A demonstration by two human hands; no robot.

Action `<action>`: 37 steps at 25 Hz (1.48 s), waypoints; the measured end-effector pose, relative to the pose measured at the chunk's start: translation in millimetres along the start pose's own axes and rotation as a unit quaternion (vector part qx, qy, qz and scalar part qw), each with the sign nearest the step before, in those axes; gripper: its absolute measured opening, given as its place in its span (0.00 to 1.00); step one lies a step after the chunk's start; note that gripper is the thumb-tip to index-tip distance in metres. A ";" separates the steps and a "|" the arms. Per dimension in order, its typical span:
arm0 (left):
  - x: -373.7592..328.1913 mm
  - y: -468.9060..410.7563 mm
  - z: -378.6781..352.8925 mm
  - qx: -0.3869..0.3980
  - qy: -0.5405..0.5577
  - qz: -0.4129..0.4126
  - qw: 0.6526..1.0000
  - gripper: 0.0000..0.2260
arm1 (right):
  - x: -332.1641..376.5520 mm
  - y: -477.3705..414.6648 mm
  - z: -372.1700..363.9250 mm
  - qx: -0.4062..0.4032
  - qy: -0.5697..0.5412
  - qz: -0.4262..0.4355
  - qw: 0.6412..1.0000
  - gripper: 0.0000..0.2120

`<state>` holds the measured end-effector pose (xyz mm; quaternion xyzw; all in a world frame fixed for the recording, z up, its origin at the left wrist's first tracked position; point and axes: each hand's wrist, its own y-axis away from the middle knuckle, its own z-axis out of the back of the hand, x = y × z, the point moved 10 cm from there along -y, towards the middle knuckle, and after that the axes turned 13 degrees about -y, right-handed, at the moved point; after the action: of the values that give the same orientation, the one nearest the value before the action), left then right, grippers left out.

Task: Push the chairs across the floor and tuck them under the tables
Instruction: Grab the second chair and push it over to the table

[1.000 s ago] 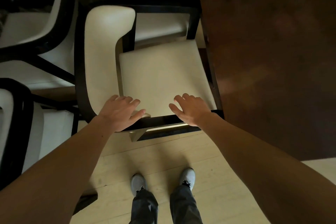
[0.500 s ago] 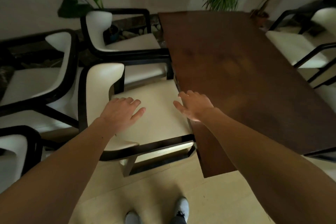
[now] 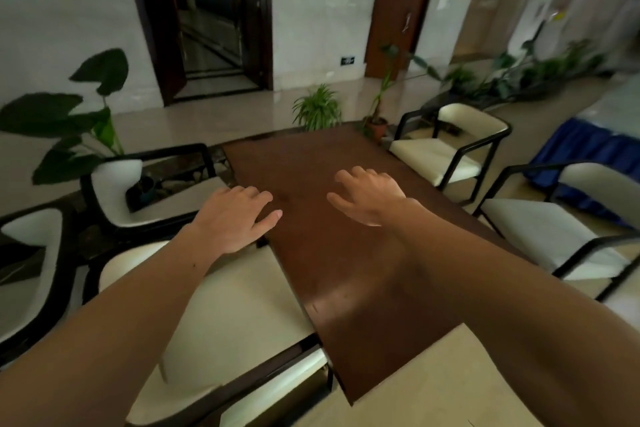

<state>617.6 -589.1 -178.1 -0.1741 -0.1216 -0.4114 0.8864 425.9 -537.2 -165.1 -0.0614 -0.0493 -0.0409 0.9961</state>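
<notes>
A cream-cushioned chair with a black frame (image 3: 239, 315) stands at the left side of the long dark wooden table (image 3: 346, 253), its seat partly under the tabletop edge. My left hand (image 3: 235, 218) hovers open above the far end of that seat, at the table's left edge. Over the tabletop floats my right hand (image 3: 367, 198), fingers spread, holding nothing. A second chair (image 3: 156, 194) stands further along the left side. Two more chairs (image 3: 443, 152) (image 3: 554, 236) stand apart from the table's right side.
Another cream chair (image 3: 31, 270) sits at the far left. Potted plants (image 3: 317, 111) stand beyond the table's far end and a large-leaf plant (image 3: 79, 121) at the left. A blue-skirted table (image 3: 595, 149) is at the right. Pale floor lies before the table's near corner.
My view has lifted from the chair seat and my feet to the whole table and room. Both hands have come off the near chair and moved forward, the right one over the tabletop.
</notes>
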 end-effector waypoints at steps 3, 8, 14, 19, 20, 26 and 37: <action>-8.7 -28.7 37.0 -0.049 0.005 -0.007 0.999 0.32 | -23.9 20.3 46.8 -0.040 0.022 -0.026 0.999 0.28; -59.7 -78.7 96.2 -0.122 0.069 -0.053 0.989 0.32 | -83.0 80.0 116.7 -0.111 0.047 -0.091 0.989 0.29; -174.0 -119.9 150.8 -0.171 0.111 -0.141 0.969 0.32 | -178.6 168.3 160.5 -0.169 0.075 -0.182 0.966 0.29; -255.7 -167.8 189.1 -0.191 0.109 -0.170 0.961 0.30 | -261.0 223.6 186.4 -0.216 0.083 -0.223 0.947 0.28; -278.4 -180.9 197.9 -0.196 0.110 -0.179 0.958 0.30 | -282.0 236.5 190.6 -0.222 0.084 -0.232 0.943 0.28; -428.8 -251.5 239.6 -0.215 0.159 -0.236 0.934 0.31 | -402.1 311.4 206.8 -0.235 0.094 -0.287 0.924 0.27; -636.0 -377.6 231.0 -0.210 0.189 -0.350 0.893 0.31 | -599.8 371.2 167.7 -0.184 0.096 -0.384 0.900 0.28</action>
<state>-92.5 -284.7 -117.4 -0.2217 0.0844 -0.7359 0.6342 -152.1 -103.7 -105.3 -0.2154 0.0349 -0.4343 0.8740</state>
